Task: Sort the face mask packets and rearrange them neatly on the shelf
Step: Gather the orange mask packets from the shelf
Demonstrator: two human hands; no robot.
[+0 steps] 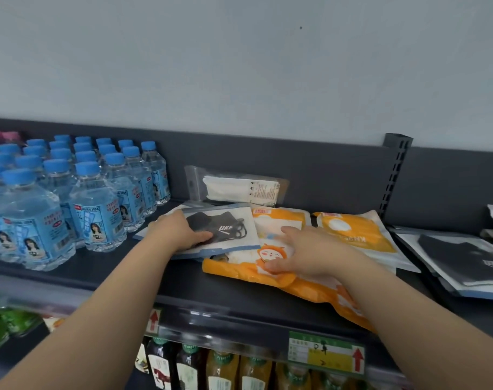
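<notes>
Watching black mask packet (225, 232) lying flat on shelf (211, 288), topping loose pile just right of water bottles (93, 209). Left hand (177, 235) is gripping its left edge, thumb pressing on top. Right hand (304, 249) is lying flat, fingers spread, pressing on orange cartoon packet (248, 268) that is poking out from under black one. I'm noting second orange packet (358, 235) lying beside it to right, white mask packet (239, 187) leaning on back panel, and stack of black packets (465, 260) sitting far right.
</notes>
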